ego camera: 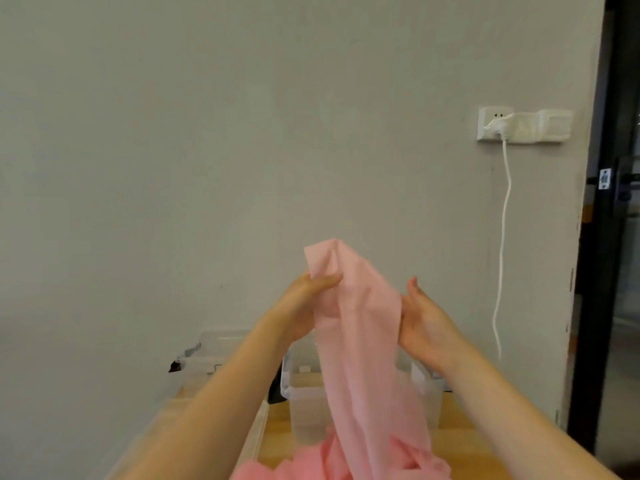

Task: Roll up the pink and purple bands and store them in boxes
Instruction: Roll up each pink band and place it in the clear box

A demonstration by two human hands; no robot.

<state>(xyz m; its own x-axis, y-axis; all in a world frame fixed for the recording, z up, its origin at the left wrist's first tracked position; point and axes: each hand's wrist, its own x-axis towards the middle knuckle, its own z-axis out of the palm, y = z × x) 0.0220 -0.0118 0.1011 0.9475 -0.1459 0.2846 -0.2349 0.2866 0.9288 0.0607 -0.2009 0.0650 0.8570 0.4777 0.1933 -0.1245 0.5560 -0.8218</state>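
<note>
Over on the left there's a clear plastic box [214, 355] sitting at the back edge of the wooden table [277, 431], right up against the grey wall [207, 133], and it looks like another see-through box [252, 441] runs along the table's left side under the person's forearm, though it's hard to make out. The left hand [304, 306] is raised in front of them, thumb and fingers pinched on the pink band [356, 327] close to its top end, so a little flap of fabric sticks up above the grip. The band hangs down from there in one long strip and bunches into a heap at the bottom of the view, right over the table. Behind the strip is a second clear box [304, 393], open on top. The right hand [426, 323] is up against the band's right edge, fingers mostly straight and pointing up, touching the fabric rather than gripping it as far as I can tell. Further right there's a white wall socket [495, 123] with a white cable [504, 237] dangling down, then a dark door frame [595, 271].
</note>
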